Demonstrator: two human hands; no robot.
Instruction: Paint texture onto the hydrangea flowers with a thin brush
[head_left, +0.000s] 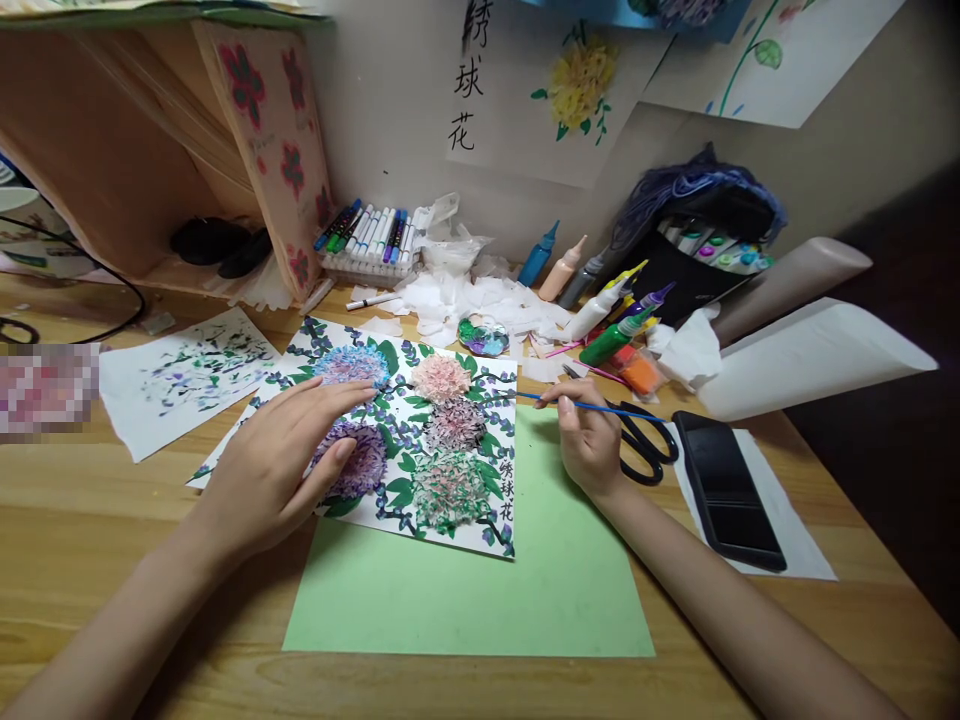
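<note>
My left hand (pixel 281 460) lies open over the left part of a flower picture (pixel 480 540), fingers stretched across its blue and purple raised blossoms. The white sheet also bears pink, dark and green blossoms, painted leaves and black lettering at the right edge. My right hand (pixel 589 440) is closed around a thin blue paintbrush (pixel 622 411), whose tip points left to the picture's right edge. Beneath the picture lies a light green sheet (pixel 465 610). Black-handled scissors (pixel 645 450) rest just beyond my right hand.
Behind the picture are a small paint palette (pixel 484 335), crumpled tissue (pixel 450 300) and several paint bottles (pixel 619 335). A marker rack (pixel 367 262) stands at the wall. To the right lie a phone (pixel 727 490) and a paper roll (pixel 817 355); a paint-smeared sheet (pixel 199 375) is at left.
</note>
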